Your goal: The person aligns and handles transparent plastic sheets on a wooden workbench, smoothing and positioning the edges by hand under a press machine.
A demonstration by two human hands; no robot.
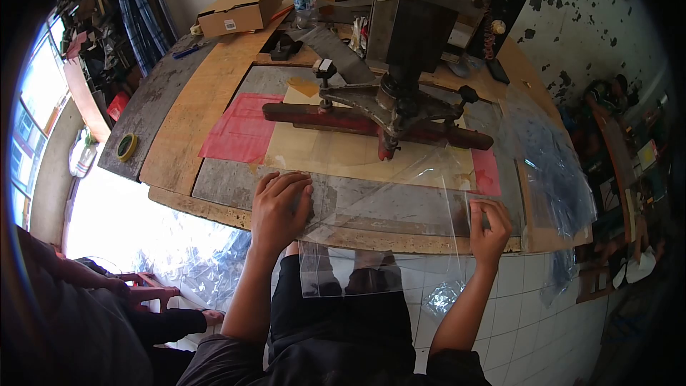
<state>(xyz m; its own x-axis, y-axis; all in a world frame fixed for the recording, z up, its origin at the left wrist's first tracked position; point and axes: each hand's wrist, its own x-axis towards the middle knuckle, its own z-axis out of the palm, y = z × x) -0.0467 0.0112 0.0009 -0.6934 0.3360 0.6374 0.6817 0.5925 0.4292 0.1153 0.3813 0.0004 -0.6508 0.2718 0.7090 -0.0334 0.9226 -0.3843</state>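
Note:
A clear plastic sheet (pixel 400 207) stretches between my two hands, its lower part hanging over the table's front edge. My left hand (pixel 281 211) is closed at the sheet's left side, fingers bent together over the metal plate. At the other side, my right hand (pixel 489 232) pinches the sheet's edge between thumb and fingers. Just beyond the hands stands a press with a long dark-red bar (pixel 336 120). Under the bar lies a pale yellow sheet (pixel 321 154), with pink-red material (pixel 239 125) at its left end.
More clear plastic (pixel 554 164) is heaped on the table's right side. A roll of yellow tape (pixel 127 147) lies at the left. A cardboard box (pixel 239 11) and water bottle (pixel 305 1) stand at the back. Another person (pixel 64 307) is close on my left.

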